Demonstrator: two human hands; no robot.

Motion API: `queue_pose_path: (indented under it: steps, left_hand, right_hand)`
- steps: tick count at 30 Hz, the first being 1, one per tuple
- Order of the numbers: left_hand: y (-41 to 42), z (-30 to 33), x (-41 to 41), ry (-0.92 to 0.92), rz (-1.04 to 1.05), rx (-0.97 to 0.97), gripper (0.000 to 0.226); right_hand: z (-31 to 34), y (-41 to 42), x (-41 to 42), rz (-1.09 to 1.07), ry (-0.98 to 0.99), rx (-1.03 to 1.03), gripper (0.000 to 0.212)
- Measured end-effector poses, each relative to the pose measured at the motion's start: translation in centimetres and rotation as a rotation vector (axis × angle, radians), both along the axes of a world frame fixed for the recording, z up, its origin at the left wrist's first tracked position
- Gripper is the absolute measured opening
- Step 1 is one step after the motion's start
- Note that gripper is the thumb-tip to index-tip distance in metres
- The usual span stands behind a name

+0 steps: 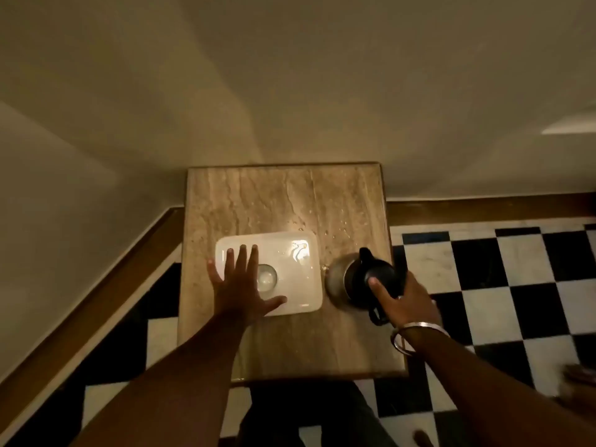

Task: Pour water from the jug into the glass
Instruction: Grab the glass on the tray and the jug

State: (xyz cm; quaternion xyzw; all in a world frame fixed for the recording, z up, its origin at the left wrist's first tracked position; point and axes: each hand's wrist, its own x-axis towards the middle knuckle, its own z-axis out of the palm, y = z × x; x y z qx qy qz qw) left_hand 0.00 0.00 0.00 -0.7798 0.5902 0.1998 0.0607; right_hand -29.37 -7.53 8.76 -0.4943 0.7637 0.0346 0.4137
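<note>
Small square tabletop: beige veined stone, polished, wet droplets near far right. White rectangular tray: glossy, ceramic or plastic, cannot tell. Clear drinking glass: transparent, smooth. Jug: dull metal body, matt black lid. Bangle: shiny metal.

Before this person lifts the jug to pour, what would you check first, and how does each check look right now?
1. Right hand grips the dark metal jug: ok, thumb on its lid.
2. Clear drinking glass upright on the white rectangular tray: ok.
3. Glass mouth unobstructed: not ok, the open left hand spreads partly over it.
4. Marble-topped table dry: not ok, droplets behind the tray.
5. Water in jug: cannot tell.
</note>
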Motion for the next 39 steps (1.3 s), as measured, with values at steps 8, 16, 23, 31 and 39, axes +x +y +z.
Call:
queue_pose_path:
  steps: [8, 16, 23, 31, 39]
  left_hand:
    - [1.5, -5.1, -1.8, 0.256, 0.371, -0.147, 0.106]
    - [-0.3, -6.8, -2.7, 0.532, 0.482, -0.353, 0.079]
    - [-0.6, -6.8, -2.6, 0.580, 0.509, -0.355, 0.083]
    - [-0.1, -3.3, -1.6, 0.597, 0.486, -0.386, 0.075]
    - [-0.2, 3.9, -2.5, 0.589, 0.485, -0.460, 0.073]
  right_hand:
    - [-3.9, 4.0, 2.1, -0.526, -0.203, -0.052, 0.084]
    - [-6.2, 3.5, 2.0, -0.591, -0.246, -0.189, 0.064]
    - [-7.0, 3.0, 2.2, -0.645, -0.251, -0.285, 0.090]
    - [-4.5, -0.4, 1.2, -0.357, -0.203, -0.380, 0.056]
    - [4.8, -0.3, -1.0, -0.008, -0.235, -0.335, 0.069]
